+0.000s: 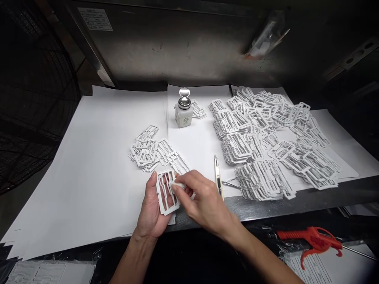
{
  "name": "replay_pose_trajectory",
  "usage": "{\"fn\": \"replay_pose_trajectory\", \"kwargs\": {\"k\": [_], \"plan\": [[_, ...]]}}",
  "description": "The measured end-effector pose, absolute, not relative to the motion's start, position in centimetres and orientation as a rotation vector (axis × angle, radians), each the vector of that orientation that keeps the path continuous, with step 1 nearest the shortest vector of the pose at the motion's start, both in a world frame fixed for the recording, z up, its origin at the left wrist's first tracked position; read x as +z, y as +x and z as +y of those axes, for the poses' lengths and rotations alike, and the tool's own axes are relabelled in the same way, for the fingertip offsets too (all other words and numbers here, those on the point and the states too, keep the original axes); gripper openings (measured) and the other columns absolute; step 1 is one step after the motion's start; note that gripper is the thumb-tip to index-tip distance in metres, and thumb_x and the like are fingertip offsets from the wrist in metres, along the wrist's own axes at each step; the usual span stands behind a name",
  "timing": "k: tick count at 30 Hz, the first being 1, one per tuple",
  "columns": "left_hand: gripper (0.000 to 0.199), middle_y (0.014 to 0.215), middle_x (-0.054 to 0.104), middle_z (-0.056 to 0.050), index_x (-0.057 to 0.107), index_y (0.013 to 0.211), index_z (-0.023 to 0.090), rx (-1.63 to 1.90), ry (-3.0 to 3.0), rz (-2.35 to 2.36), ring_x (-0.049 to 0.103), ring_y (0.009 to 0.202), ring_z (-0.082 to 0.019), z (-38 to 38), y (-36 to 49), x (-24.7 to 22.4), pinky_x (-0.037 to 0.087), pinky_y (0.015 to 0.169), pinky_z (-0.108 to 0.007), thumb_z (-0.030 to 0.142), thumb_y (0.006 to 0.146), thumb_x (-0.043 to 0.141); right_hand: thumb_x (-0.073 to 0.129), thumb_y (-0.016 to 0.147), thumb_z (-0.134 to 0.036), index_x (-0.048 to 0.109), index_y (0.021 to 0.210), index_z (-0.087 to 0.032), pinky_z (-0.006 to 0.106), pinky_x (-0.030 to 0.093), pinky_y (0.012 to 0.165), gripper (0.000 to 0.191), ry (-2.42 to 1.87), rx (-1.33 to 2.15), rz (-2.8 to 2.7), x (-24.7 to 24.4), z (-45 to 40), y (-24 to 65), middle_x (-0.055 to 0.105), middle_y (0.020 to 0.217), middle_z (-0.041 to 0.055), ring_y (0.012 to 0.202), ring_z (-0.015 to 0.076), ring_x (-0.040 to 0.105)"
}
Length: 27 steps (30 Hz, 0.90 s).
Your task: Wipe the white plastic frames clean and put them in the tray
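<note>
The white plastic frame (162, 197) lies between the two hands above the worktop's near edge (195, 215). The left hand (151, 209), half curled, cradles it; the right hand (204, 197) pinches a small white wad (178, 185) against its bars.

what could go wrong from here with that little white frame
The thin bars of the white frame might bend or snap if the right hand presses hard while the left hand grips the edge. The bottle stands with its lid up, so a knock could perhaps spill any contents.
</note>
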<state>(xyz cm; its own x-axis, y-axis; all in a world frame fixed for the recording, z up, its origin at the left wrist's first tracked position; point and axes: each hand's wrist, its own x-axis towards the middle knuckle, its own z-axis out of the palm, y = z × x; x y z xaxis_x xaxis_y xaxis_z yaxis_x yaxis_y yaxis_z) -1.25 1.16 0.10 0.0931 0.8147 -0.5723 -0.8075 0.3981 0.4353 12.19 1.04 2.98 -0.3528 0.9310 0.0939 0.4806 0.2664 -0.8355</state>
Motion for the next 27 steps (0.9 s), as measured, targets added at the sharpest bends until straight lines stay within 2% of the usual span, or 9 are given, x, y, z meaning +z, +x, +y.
{"fn": "replay_pose_trajectory", "kwargs": {"k": [5,10,14,19,23,27], "plan": [[0.038,0.091,0.062,-0.008,0.064,0.093,0.014,1.228,0.048,0.933,0.058,0.082,-0.017,1.3,-1.6,0.2,0.051,0.071,-0.028,0.047,0.082,0.049,0.056,0.086,-0.016,0.061,0.083,-0.021,0.022,0.039,0.055,0.008,-1.360,1.210,-2.097,3.3,0.9,13.2,0.057,0.076,-0.0028,0.060,0.0106,0.051],[0.037,0.089,0.062,-0.009,0.064,0.090,0.012,1.221,0.074,0.912,0.058,0.083,-0.018,1.6,-2.0,0.4,0.051,0.070,-0.029,0.045,0.084,0.047,0.055,0.086,-0.019,0.061,0.079,-0.020,0.023,0.037,0.058,0.010,-1.436,1.149,-1.944,3.7,1.3,14.1,0.056,0.071,-0.0034,0.061,0.0111,0.051],[0.039,0.087,0.063,-0.011,0.064,0.095,0.011,1.213,0.063,0.960,0.060,0.079,-0.020,1.5,-3.0,0.6,0.052,0.068,-0.033,0.043,0.083,0.046,0.054,0.082,-0.019,0.061,0.083,-0.020,0.022,0.035,0.054,0.007,-1.645,1.130,-1.851,2.3,3.0,14.7,0.058,0.070,-0.0025,0.059,0.0124,0.052],[0.046,0.089,0.064,-0.011,0.063,0.104,0.009,1.216,0.044,1.106,0.061,0.077,-0.020,1.4,-3.9,0.4,0.053,0.070,-0.035,0.045,0.079,0.052,0.055,0.080,-0.022,0.058,0.094,-0.017,0.025,0.035,0.058,0.016,-1.848,1.134,-1.762,-1.0,6.5,14.2,0.058,0.063,-0.0001,0.064,0.0177,0.054],[0.031,0.090,0.064,-0.008,0.063,0.100,0.011,1.191,0.146,1.264,0.062,0.082,-0.019,1.5,-3.3,-0.5,0.052,0.077,-0.035,0.024,0.072,0.066,0.064,0.071,-0.022,0.058,0.079,-0.015,0.023,0.035,0.052,0.012,-1.808,1.321,-1.716,-1.8,8.3,13.4,0.058,0.062,0.0014,0.059,0.0158,0.054],[0.033,0.099,0.065,-0.009,0.062,0.102,0.013,1.193,0.286,1.345,0.061,0.088,-0.020,1.4,-3.0,-1.2,0.051,0.079,-0.037,0.025,0.071,0.069,0.064,0.077,-0.030,0.056,0.072,-0.015,0.018,0.034,0.043,0.018,-1.636,1.644,-1.638,-0.5,7.4,14.1,0.055,0.058,-0.0013,0.047,0.0100,0.048]]}}
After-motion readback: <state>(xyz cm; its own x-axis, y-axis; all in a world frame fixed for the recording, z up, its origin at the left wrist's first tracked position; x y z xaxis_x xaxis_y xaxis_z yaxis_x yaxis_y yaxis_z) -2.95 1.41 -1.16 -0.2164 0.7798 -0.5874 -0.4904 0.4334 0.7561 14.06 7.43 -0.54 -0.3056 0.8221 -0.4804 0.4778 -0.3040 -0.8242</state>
